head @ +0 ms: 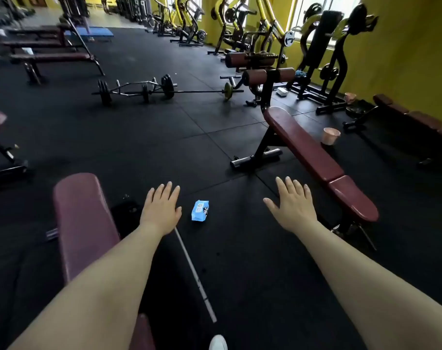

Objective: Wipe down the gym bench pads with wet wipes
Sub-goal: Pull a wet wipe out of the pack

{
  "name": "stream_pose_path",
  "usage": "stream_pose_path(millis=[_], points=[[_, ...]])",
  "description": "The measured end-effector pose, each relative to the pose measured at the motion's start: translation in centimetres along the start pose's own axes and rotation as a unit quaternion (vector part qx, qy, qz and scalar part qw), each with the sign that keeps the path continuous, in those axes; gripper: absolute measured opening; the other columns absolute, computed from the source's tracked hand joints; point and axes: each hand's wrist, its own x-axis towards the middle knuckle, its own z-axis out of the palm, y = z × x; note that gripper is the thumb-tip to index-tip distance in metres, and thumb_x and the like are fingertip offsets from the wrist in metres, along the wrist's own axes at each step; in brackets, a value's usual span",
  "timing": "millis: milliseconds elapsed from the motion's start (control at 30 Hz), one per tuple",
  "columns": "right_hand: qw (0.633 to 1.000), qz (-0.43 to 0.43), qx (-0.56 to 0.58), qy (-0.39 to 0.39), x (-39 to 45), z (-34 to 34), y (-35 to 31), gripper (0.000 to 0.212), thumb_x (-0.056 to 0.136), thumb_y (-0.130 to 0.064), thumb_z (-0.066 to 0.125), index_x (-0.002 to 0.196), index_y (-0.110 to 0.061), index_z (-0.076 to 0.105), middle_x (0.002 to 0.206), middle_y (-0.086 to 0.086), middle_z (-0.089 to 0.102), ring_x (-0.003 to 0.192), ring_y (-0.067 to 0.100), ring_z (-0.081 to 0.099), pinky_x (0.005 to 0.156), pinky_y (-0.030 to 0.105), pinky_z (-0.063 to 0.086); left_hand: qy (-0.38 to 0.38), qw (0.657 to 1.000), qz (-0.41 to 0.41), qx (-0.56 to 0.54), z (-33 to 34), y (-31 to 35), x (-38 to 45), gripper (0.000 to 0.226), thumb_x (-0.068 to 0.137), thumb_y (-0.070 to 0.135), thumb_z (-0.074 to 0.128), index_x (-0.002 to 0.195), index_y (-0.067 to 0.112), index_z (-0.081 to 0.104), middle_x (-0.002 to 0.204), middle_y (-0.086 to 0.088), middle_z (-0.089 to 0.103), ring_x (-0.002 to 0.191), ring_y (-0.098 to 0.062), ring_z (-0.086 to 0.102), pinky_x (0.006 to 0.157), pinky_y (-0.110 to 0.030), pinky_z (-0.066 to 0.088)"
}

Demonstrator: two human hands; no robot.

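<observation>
A blue pack of wet wipes (200,210) lies on the black rubber floor between my hands. My left hand (161,210) is stretched out flat, palm down, fingers apart, holding nothing, just left of the pack. My right hand (292,205) is also spread flat and empty, further right of the pack. A maroon bench pad (83,223) runs under my left forearm at the lower left. A second maroon bench (313,157), tilted on a black frame, stands to the right of my right hand.
A thin white bar (195,275) lies on the floor below the pack. A loaded barbell (164,90) lies across the middle floor. A pink bucket (330,135) stands behind the right bench. More benches (50,56) stand far left, and yellow machines (323,54) line the right wall.
</observation>
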Motion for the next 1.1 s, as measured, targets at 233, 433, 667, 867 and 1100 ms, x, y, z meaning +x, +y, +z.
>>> stream_pose_path(millis=[233,433,667,867,1100], points=[[0.997,-0.008,0.025,-0.071,10.6,7.8,-0.4,0.075,0.097,-0.063,0.027,0.156,-0.018,0.014,0.161,0.010,0.022,0.149,0.028,0.016,0.121,0.046,0.009,-0.057,0.996,-0.041,-0.052,4.7,0.0,9.9,0.064,0.103,0.043,0.032,0.159,0.022,0.009,0.166,-0.004,0.009,0.152,-0.023,0.009,0.123,-0.043,0.005],[0.986,0.021,0.078,-0.148,19.5,14.3,-0.7,0.072,0.098,-0.060,0.030,0.155,-0.018,0.017,0.160,0.010,0.025,0.149,0.027,0.017,0.121,0.046,0.010,-0.079,0.993,-0.065,-0.060,6.8,-1.4,18.7,0.064,0.102,0.040,0.035,0.158,0.019,0.013,0.165,-0.006,0.014,0.152,-0.023,0.012,0.123,-0.041,0.006],[0.976,-0.012,0.088,-0.200,31.9,20.9,-0.6,0.071,0.098,-0.059,0.030,0.155,-0.018,0.020,0.159,0.008,0.028,0.148,0.025,0.019,0.121,0.045,0.012,-0.140,0.982,-0.106,-0.062,12.3,-2.1,28.1,0.064,0.101,0.041,0.037,0.158,0.024,0.013,0.166,-0.005,0.012,0.152,-0.023,0.011,0.123,-0.042,0.005],[0.964,-0.072,0.062,-0.250,44.1,26.0,-0.4,0.070,0.099,-0.059,0.030,0.154,-0.018,0.019,0.159,0.006,0.028,0.148,0.024,0.018,0.122,0.044,0.011,-0.171,0.964,-0.183,-0.093,16.8,-0.3,36.7,0.065,0.101,0.040,0.037,0.158,0.020,0.015,0.166,-0.005,0.012,0.152,-0.023,0.012,0.124,-0.042,0.007],[0.945,-0.128,0.054,-0.295,55.6,31.3,-3.3,0.067,0.099,-0.055,0.035,0.153,-0.016,0.024,0.156,0.005,0.033,0.146,0.025,0.022,0.121,0.043,0.015,-0.218,0.941,-0.221,-0.132,22.1,-0.1,44.5,0.066,0.100,0.036,0.039,0.158,0.020,0.012,0.165,-0.004,0.012,0.152,-0.022,0.011,0.124,-0.040,0.007]])
